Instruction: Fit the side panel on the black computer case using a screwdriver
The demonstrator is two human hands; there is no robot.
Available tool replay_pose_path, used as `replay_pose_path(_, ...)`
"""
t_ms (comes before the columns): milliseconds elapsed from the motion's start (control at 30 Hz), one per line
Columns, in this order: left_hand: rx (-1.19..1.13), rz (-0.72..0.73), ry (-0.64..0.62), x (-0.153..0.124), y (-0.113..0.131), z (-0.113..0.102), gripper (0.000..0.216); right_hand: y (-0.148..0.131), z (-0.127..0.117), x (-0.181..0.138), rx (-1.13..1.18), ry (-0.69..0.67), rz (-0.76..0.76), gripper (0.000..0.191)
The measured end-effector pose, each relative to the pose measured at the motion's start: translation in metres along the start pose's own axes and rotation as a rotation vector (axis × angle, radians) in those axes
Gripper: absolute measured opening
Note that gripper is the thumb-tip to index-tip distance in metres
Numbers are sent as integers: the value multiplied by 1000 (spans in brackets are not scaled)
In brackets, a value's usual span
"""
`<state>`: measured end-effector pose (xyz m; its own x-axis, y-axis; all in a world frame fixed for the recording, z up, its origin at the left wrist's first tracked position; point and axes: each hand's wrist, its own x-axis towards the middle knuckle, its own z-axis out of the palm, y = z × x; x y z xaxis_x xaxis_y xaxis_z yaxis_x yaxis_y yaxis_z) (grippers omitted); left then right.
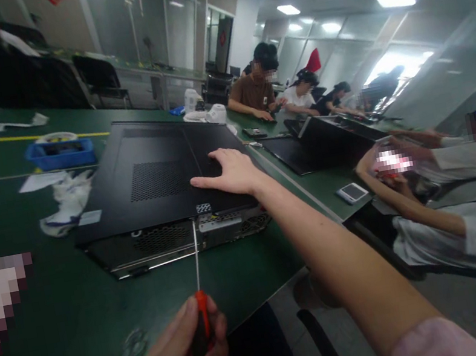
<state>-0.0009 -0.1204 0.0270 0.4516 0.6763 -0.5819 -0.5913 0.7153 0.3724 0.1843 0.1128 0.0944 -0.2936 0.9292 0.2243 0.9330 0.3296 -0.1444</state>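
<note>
A black computer case (pixel 159 149) lies flat on the green table, its vented side panel up and its rear face, with ports and grilles, turned towards me. My left hand (pixel 177 354) is closed round the red and black handle of a screwdriver (pixel 197 265). The long thin shaft points away from me, its tip at the case's rear edge near the middle; whether it sits in a screw I cannot make out. Spread flat on the case's top panel, my right hand (pixel 232 173) presses nothing else, thumb out to the left.
Left of the case are a blue tray (pixel 61 155) with dark items, crumpled white gloves (pixel 71 198) and a small coil-like object (pixel 135 345). To the right, a co-worker sits by another open black case (pixel 337 139), near a phone (pixel 352 193). More people work further back.
</note>
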Motion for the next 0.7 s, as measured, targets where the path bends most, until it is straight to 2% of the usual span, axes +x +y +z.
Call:
replay_pose_path(100,-11,35,-25,-2,2,4,31,1,1,2,2,23,-8,109)
replay_pose_path(367,-3,4,-23,-4,7,10,25,3,1,5,4,20,-17,104)
replay_pose_path(500,13,24,-54,-2,5,5,26,4,1,6,4,20,-11,102)
replay_pose_path(700,25,33,-102,3,3,-4,34,3,1,6,7,18,-16,108)
